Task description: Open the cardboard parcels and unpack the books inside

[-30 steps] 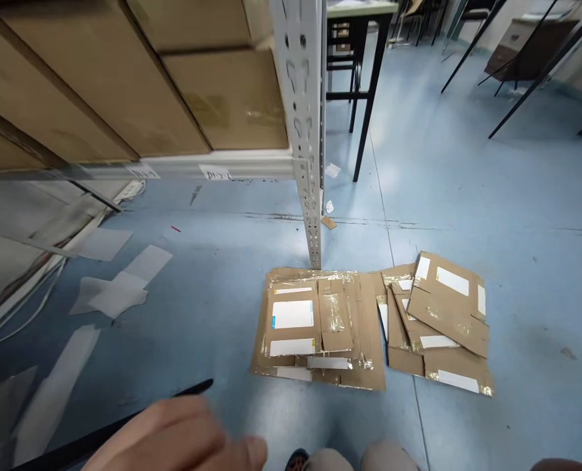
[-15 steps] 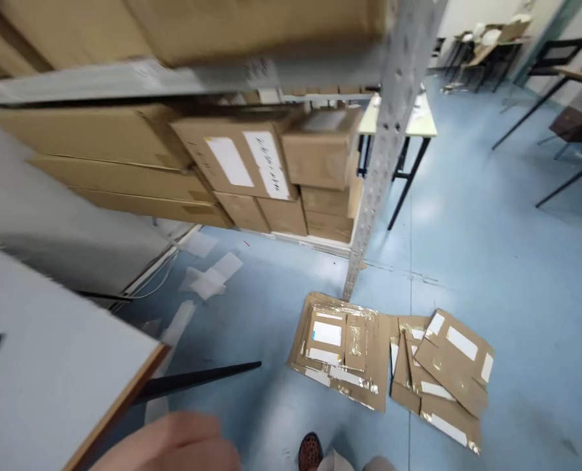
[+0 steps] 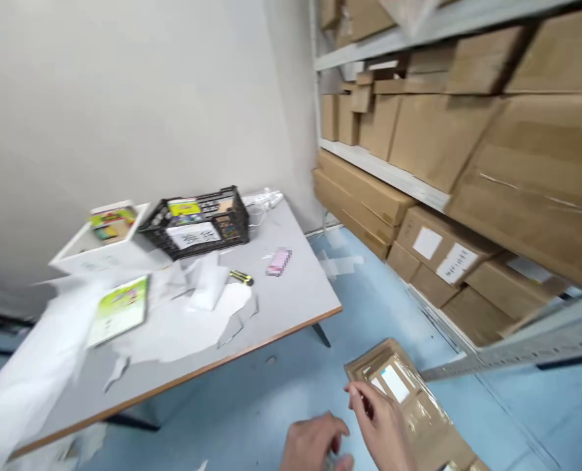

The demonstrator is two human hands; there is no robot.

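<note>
At the bottom of the head view my left hand (image 3: 313,443) hovers in front of the table edge, fingers bent and thumb apart, with no object visible in it. Close beside it, my right hand (image 3: 380,418) has its fingers curled in toward the thumb; nothing sticks out of it. It overlaps the flattened cardboard (image 3: 431,428) on the floor in the picture, and contact cannot be made out. On the grey table (image 3: 300,297) lie a yellow-black utility knife (image 3: 241,277), a green-and-white book (image 3: 120,309), torn white paper (image 3: 182,333) and a pixelated pink item (image 3: 279,261).
A black plastic crate (image 3: 197,226) and a white box (image 3: 109,245), both with colourful books or packets, stand at the table's back. A metal shelf (image 3: 389,173) loaded with cardboard boxes (image 3: 421,131) runs along the right. Its post (image 3: 541,343) reaches toward the floor near the cardboard.
The view has swung left, from the shelf and floor to the table. Both hands now show in the lower middle; before, only one blurred hand was at the bottom left.
</note>
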